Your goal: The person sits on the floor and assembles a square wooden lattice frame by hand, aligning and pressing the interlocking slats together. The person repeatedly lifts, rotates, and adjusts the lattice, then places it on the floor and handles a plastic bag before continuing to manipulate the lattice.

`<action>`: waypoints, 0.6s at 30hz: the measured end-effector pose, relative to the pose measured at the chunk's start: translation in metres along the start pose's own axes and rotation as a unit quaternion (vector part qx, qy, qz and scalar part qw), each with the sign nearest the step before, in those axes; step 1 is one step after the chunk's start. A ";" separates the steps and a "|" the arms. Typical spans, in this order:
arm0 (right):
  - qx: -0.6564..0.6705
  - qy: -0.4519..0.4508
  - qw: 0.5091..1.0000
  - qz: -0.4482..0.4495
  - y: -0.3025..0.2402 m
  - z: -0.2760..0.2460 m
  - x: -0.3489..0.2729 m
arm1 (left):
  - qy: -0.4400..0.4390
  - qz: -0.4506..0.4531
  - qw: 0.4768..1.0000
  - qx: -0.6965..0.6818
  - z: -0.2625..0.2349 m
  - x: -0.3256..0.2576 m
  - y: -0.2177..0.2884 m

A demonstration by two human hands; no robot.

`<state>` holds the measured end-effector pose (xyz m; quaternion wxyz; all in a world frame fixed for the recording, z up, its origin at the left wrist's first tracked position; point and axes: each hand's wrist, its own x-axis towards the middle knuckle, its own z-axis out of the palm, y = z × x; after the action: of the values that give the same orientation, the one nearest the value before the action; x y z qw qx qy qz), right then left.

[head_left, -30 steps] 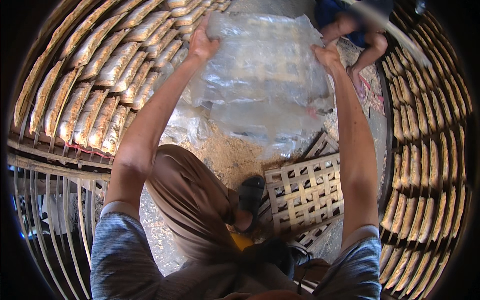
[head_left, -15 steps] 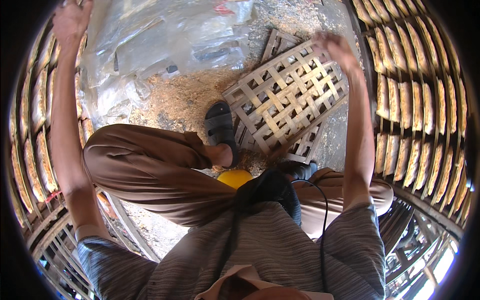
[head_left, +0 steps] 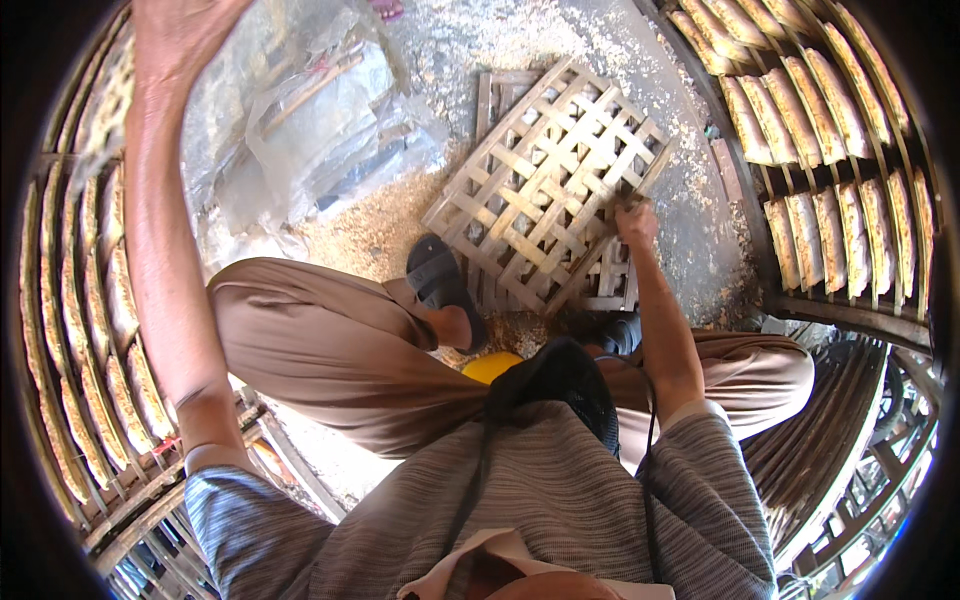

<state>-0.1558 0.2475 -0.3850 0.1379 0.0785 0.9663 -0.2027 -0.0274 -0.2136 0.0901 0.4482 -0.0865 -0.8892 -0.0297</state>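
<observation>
My right hand [head_left: 637,222] is at the right edge of a woven bamboo tray [head_left: 550,185], its fingers curled. Something small and dark shows just beyond the fingers; I cannot make out whether they hold that or the tray's edge. The tray lies slanted over other slatted wooden pieces [head_left: 490,105] on the floor, beyond my sandalled foot [head_left: 440,280]. My left arm reaches up along the left side, and the left hand [head_left: 185,40] is cut off at the top edge, fingers hidden. Nearest to it is the left rack of pale, brown-edged strips [head_left: 75,330].
A second rack with similar strips [head_left: 800,110] stands at the right. Crumpled clear plastic sheeting [head_left: 310,110] covers the floor at the far left, with light brown shavings [head_left: 370,215] around it. Something yellow [head_left: 490,367] shows between my legs. A stack of thin slats [head_left: 830,430] is at the lower right.
My right hand has come nearer, from the tray's far right corner to its right edge. My left hand has gone further up, partly out of view. The view has shifted.
</observation>
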 end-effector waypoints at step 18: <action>0.380 0.052 0.901 -0.202 -0.128 -0.197 -0.032 | -0.432 -0.271 0.815 -0.273 0.096 -0.002 0.073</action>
<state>-0.1980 0.2098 -0.1541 0.0033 -0.0620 0.8169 -0.5734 -0.0890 -0.1291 0.0290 -0.0507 0.0352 -0.9343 -0.3511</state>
